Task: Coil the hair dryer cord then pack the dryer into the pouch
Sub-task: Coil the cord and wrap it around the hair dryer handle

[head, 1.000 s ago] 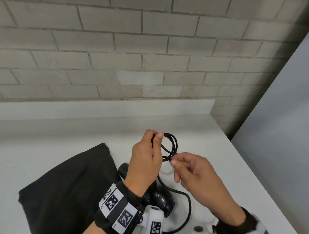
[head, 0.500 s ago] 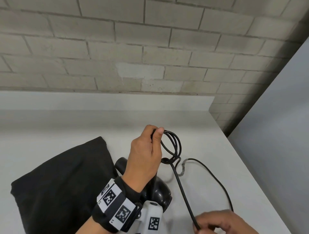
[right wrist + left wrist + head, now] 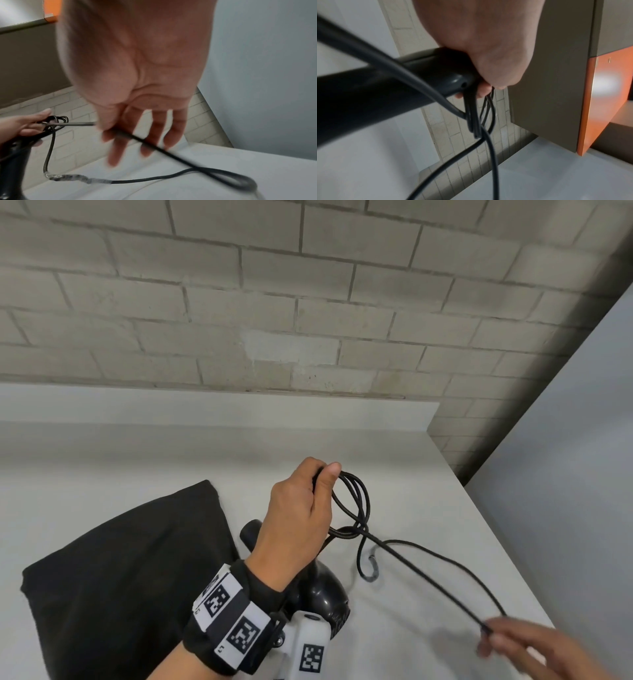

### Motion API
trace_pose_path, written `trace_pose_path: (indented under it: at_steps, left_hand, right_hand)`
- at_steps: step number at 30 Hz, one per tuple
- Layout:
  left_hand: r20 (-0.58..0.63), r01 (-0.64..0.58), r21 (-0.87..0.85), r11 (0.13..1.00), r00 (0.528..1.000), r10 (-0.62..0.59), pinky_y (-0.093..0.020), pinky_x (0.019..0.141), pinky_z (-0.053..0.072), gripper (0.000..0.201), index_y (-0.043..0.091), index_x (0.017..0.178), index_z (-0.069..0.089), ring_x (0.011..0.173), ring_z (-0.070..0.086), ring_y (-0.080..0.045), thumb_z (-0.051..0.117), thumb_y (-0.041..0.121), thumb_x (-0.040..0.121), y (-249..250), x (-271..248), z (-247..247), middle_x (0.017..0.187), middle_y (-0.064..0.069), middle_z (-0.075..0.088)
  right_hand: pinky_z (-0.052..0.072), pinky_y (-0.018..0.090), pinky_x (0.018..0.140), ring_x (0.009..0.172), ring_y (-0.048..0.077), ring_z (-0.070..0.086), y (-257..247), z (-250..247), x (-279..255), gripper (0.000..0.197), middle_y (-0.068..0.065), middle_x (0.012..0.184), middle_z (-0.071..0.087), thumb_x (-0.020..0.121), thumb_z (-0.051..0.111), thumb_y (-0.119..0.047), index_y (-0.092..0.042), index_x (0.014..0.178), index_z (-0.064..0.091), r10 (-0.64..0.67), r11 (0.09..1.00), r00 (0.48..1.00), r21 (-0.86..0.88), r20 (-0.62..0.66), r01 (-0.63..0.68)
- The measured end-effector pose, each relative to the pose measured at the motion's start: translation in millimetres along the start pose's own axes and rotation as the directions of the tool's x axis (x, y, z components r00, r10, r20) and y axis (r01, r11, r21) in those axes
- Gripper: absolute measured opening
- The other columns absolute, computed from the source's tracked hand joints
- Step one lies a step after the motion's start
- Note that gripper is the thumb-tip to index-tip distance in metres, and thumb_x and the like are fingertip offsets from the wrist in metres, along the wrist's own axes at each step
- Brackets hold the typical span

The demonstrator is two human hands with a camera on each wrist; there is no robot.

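While the left hand point(image 3: 301, 508) clenches several cord point(image 3: 356, 501) loops against the dryer point(image 3: 322, 587) handle above the table point(image 3: 428, 474), the right hand point(image 3: 534, 648), at four o'clock, pinches the cord's loose run between thumb and loosely spread fingers; the pouch point(image 3: 120, 577) lies at nine o'clock.

The head view looks down and forward over the white table point(image 3: 428, 474) toward the far brick wall point(image 3: 308, 302). Each wrist view sits close behind its palm, facing along the fingers; all three share the coiled cord point(image 3: 356, 501) point(image 3: 476, 115) point(image 3: 54, 120).
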State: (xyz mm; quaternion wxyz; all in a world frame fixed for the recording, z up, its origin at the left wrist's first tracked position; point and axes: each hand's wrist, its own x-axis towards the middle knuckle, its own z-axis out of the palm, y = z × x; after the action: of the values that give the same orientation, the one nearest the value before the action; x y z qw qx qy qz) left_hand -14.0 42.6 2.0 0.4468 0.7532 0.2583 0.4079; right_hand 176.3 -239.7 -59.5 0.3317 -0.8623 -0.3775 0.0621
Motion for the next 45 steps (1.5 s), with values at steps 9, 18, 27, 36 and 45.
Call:
trace_pose_path:
  at_steps: [9,18,27,36,45]
  left_hand:
    - [0.018,0.031,-0.019,0.999,0.999,-0.031,-0.050,0.051,0.043,0.033,0.024,0.084,0.053,0.045,0.034,-0.011,0.041,0.049,0.101,-0.7,3.6,2.1,0.046,0.012,0.036]
    - [0.096,-0.006,0.015,1.000,0.995,0.004,-0.025,0.053,0.045,0.037,0.019,0.089,0.053,0.047,0.058,-0.014,0.035,0.049,0.098,2.6,2.5,-6.5,0.045,0.011,0.048]
    - [0.114,-0.038,-0.004,0.999,0.993,0.038,-0.018,0.057,0.044,0.027,0.027,0.088,0.050,0.051,0.061,-0.009,0.035,0.046,0.099,-0.7,2.9,-7.9,0.045,0.011,0.050]
    - [0.077,-0.059,-0.033,0.998,0.995,0.062,-0.014,0.055,0.044,0.029,0.027,0.087,0.052,0.052,0.061,-0.019,0.034,0.049,0.097,-1.3,0.2,-8.4,0.045,0.011,0.049]
    - [0.053,-0.080,0.020,0.997,0.995,0.079,-0.036,0.056,0.050,0.032,0.027,0.089,0.053,0.052,0.061,-0.021,0.033,0.050,0.098,-1.0,-0.6,-6.1,0.047,0.007,0.049]
  right_hand:
    - [0.045,0.026,0.075,0.080,0.009,0.054,-111.7,64.9,8.1,0.020,-0.011,0.087,0.057,0.081,0.064,-0.028,-0.009,0.086,0.066,-0.395,0.898,0.834,0.031,-0.385,0.439]
    - [0.042,0.015,0.056,0.058,-0.002,0.055,-171.4,124.2,17.4,0.013,-0.013,0.069,0.066,0.088,0.067,-0.034,-0.022,0.085,0.071,-0.286,0.797,0.840,0.601,0.460,-0.058]
    - [0.047,0.025,0.063,0.057,0.019,0.057,-162.1,98.1,9.3,0.022,0.002,0.058,0.053,0.095,0.046,-0.026,-0.007,0.083,0.046,-0.279,0.528,0.727,0.732,0.627,-0.429]
    - [0.051,0.028,0.077,0.086,0.002,0.053,-108.7,105.2,25.1,0.008,-0.020,0.084,0.061,0.095,0.055,-0.040,-0.035,0.091,0.061,-0.298,0.953,0.934,0.015,0.195,0.301]
    - [0.039,0.013,0.085,0.085,0.013,0.054,-169.6,77.5,25.6,0.013,0.003,0.088,0.062,0.085,0.068,-0.016,-0.004,0.090,0.066,-0.554,0.803,0.708,-0.058,-0.438,0.593]
